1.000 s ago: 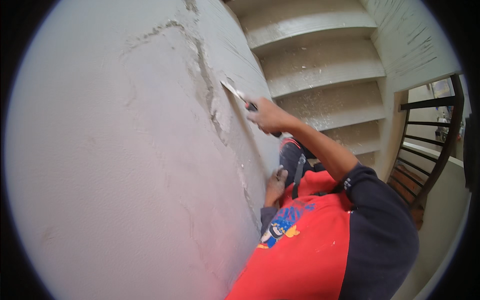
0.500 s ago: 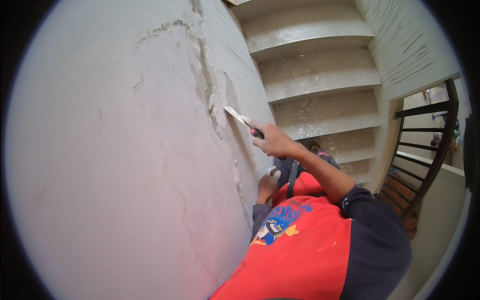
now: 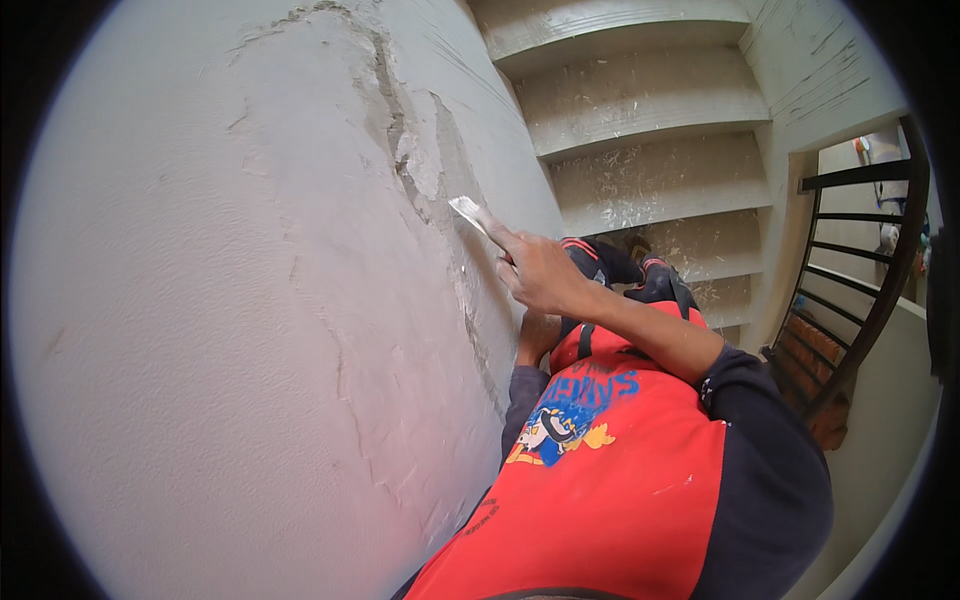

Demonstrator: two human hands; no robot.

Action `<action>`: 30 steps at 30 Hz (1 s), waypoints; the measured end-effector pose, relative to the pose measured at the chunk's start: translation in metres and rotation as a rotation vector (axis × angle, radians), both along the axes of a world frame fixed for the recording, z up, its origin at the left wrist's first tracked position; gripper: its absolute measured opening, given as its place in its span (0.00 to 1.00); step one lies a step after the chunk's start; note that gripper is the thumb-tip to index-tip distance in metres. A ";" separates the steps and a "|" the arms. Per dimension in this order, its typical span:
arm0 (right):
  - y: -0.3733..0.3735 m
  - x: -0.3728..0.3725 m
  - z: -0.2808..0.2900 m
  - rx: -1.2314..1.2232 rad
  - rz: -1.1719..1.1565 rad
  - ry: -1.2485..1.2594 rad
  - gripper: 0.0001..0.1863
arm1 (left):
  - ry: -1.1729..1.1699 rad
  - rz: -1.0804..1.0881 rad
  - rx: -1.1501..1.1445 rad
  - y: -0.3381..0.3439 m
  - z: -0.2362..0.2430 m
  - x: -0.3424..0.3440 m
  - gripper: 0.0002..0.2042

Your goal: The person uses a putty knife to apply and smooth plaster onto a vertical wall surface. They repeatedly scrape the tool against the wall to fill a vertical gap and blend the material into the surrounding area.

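Note:
My right hand [image 3: 545, 275] is closed around a putty knife [image 3: 466, 210]. Its pale metal blade points up and left, at the peeled strip in the wall [image 3: 230, 330]; whether it touches the surface I cannot tell. Above the blade a rough, chipped crack [image 3: 390, 110] runs up the wall, and a grey bare patch [image 3: 452, 150] lies just right of it. Low by my body, close to the wall, is my left hand [image 3: 538, 335]; my right hand covers its fingers, so what it holds, if anything, is hidden.
Concrete stairs [image 3: 650, 90] flecked with white chips lie to the right of the wall. A dark metal railing [image 3: 880, 290] stands at the far right, with reddish bricks [image 3: 812, 345] behind its bars. Thin cracks run down the lower wall.
The putty knife has shifted down along the damaged strip, its handle now covered by my right hand. My left hand's fingers showed before and are now hidden. The view has shifted slightly.

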State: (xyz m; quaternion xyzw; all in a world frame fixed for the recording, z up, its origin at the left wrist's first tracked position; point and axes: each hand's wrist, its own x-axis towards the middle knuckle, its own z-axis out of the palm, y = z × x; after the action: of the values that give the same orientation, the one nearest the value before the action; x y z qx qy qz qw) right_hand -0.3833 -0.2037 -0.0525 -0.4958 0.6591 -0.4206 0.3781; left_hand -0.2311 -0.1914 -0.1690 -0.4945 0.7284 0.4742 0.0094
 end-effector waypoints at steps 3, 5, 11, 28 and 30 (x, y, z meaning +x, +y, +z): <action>-0.004 -0.001 0.001 -0.026 0.053 -0.015 0.36 | 0.008 -0.002 -0.005 -0.001 0.000 0.002 0.22; -0.004 -0.002 0.004 -0.042 0.073 -0.036 0.36 | 0.014 -0.004 -0.009 0.000 0.001 0.002 0.21; -0.014 -0.005 0.015 0.009 0.084 0.041 0.35 | 0.029 0.006 -0.013 -0.002 0.004 0.002 0.21; -0.044 -0.013 0.015 0.032 0.011 0.155 0.30 | 0.068 0.066 0.008 0.012 0.000 0.004 0.19; -0.033 -0.008 0.014 0.045 0.045 0.107 0.31 | 0.093 0.068 0.001 0.010 -0.001 0.005 0.19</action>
State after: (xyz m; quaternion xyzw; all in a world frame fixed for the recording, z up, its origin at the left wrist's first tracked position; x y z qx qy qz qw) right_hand -0.3916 -0.2366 -0.0388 -0.5235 0.6763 -0.3701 0.3628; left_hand -0.2265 -0.1809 -0.1702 -0.4963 0.7105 0.4973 -0.0403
